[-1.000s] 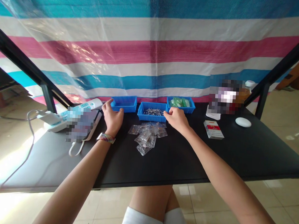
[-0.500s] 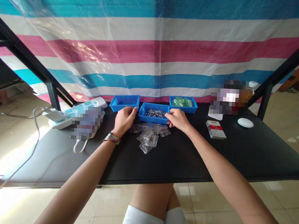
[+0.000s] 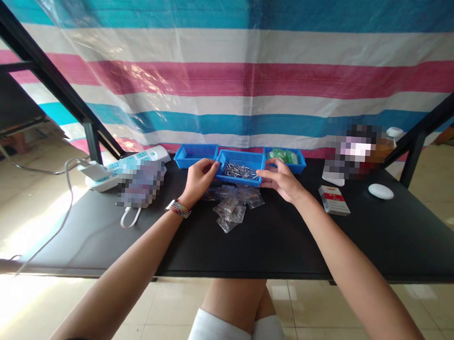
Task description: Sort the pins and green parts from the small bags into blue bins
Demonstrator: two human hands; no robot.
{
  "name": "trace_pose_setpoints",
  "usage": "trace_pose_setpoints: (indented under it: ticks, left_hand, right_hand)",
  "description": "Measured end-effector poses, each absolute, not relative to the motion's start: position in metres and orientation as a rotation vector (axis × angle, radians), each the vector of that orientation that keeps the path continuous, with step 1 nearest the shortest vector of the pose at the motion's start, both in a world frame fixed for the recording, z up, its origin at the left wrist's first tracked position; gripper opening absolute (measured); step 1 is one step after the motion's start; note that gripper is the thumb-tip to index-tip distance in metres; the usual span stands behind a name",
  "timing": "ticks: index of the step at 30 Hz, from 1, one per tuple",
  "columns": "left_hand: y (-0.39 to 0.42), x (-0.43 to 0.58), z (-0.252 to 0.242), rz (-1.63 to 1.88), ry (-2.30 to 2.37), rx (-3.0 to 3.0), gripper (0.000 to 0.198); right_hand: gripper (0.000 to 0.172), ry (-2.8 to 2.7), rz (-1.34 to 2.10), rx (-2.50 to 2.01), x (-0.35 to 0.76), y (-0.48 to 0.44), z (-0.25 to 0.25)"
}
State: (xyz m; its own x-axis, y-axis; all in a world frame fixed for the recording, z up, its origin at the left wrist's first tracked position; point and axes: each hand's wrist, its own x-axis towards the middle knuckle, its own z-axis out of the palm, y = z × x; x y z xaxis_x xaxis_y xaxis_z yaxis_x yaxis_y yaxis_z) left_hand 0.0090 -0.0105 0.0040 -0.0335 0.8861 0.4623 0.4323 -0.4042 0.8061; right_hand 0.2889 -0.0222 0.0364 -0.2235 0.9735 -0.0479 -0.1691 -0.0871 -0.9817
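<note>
A blue middle tray point(image 3: 226, 178) filled with small metal pins stands at the back of the black table point(image 3: 361, 240). My left hand point(image 3: 200, 177) grips its left end and my right hand point(image 3: 282, 179) grips its right front corner. An empty blue tray point(image 3: 195, 155) sits to its left, and a blue tray with green parts point(image 3: 285, 157) to its right. A heap of small clear plastic bags point(image 3: 230, 207) lies just in front of the middle tray, between my wrists.
A white power strip point(image 3: 125, 166) with a cable lies at the back left beside a blurred object. A red and white box point(image 3: 334, 199) and a white round puck point(image 3: 380, 191) lie at the right. A striped tarp hangs behind the table.
My left hand moved right from the empty tray to the pin tray's left end. My right hand shifted to its right corner. Both now hold the tray.
</note>
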Motion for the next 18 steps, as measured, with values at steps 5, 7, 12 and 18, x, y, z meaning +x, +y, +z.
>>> trace_pose_setpoints:
  ticks: [5,7,12,18]
  left_hand:
    - [-0.019,0.013,0.016,1.428,1.217,1.824,0.057]
    - [-0.024,0.015,0.020,1.350,1.080,1.856,0.061]
    - [-0.038,0.030,0.022,0.769,0.902,2.299,0.072]
    - [-0.054,0.058,0.013,0.506,0.793,2.696,0.073]
  right_hand:
    - [0.068,-1.177,1.599,-0.904,0.311,-0.040,0.043]
    - [0.063,-1.153,1.506,-0.877,0.323,-0.049,0.047]
    - [0.061,-1.126,1.140,-0.943,0.350,-0.076,0.043]
    - [0.069,-1.107,0.871,-1.085,0.353,-0.112,0.015]
